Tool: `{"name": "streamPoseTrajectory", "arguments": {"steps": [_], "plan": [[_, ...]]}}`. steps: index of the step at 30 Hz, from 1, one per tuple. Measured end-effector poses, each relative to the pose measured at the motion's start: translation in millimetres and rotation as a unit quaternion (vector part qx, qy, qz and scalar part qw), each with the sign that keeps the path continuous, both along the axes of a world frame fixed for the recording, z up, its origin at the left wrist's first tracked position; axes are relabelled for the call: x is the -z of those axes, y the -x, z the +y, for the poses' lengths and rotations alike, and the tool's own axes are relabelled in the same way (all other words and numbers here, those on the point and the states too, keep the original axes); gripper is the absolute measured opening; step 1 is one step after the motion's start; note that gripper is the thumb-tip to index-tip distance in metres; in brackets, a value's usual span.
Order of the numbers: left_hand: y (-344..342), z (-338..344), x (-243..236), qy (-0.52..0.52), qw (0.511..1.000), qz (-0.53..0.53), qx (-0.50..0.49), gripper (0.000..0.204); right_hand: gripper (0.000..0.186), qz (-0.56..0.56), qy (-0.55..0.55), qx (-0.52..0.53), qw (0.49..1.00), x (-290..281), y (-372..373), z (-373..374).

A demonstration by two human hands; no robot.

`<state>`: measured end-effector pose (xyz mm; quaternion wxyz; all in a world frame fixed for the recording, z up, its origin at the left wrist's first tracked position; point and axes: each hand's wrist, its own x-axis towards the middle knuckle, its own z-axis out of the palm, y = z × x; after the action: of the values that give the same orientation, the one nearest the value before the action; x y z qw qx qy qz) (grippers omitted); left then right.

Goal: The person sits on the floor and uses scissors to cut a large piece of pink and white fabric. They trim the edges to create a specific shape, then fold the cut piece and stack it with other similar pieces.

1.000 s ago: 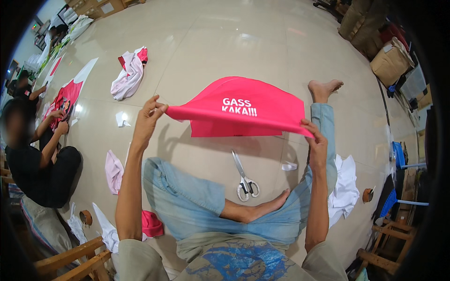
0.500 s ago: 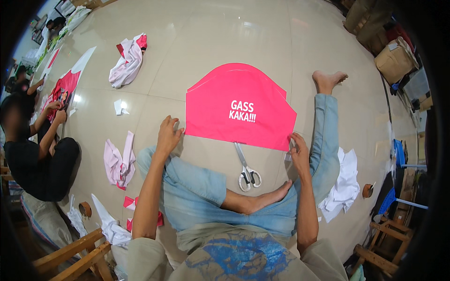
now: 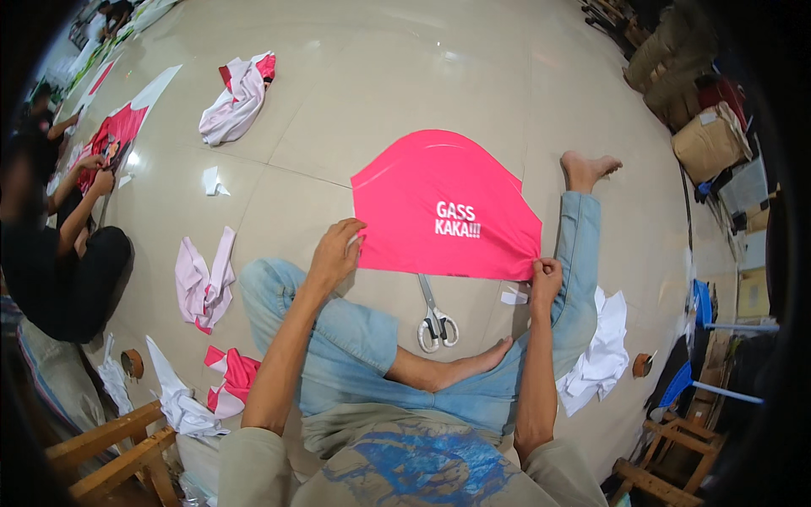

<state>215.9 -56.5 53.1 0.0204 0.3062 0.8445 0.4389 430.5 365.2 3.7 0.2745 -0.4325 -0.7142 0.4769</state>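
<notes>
Observed pink cloth [image 3: 414, 207] on floor [image 3: 338, 93], pinched at near right corner by right hand [image 3: 547, 277], apparently for tension, with left hand [image 3: 336, 251] at left edge, cannot tell whether gripping.

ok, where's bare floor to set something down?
Widest: floor beyond the pink panel, right of the far bundle. Also between right leg and brown bag. Crowded: between panel and folded left leg, with scissors; left of that leg, with cloth pieces.
</notes>
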Motion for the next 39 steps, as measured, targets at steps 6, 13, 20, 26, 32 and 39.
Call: {"name": "streamPoseTrajectory", "arguments": {"steps": [6, 13, 20, 26, 32, 39], "plan": [[-5.3, 2.7, 12.5, -0.126, 0.931, -0.343, 0.015, 0.032, 0.019, -0.010, -0.195, -0.109, 0.975, -52.3, 62.5, -30.3], [-6.0, 25.4, -4.1, -0.272, 0.777, -0.567, -0.003, 0.064, 0.028, -0.015, -0.254, -0.340, 0.905, -95.3, 136.6, -186.3], [-22.0, 63.6, 29.4, -0.190, 0.883, -0.416, -0.106, 0.088, 0.031, -0.057, -0.155, -0.347, 0.923, -95.0, 118.7, -237.8], [-34.9, 60.2, 62.8, -0.081, 0.985, -0.084, -0.126, 0.056, 0.030, -0.073, -0.093, -0.319, 0.940, -61.5, 52.9, -188.6], [-61.2, 51.7, 5.6, 0.088, 0.962, -0.163, -0.201, 0.057, 0.031, -0.070, -0.014, -0.308, 0.949, -41.2, 1.0, -163.8], [-129.5, -116.2, -58.7, 0.043, 0.927, 0.104, -0.357, 0.040, 0.027, -0.082, 0.006, -0.288, 0.954, -59.9, 2.3, -184.6]]}}
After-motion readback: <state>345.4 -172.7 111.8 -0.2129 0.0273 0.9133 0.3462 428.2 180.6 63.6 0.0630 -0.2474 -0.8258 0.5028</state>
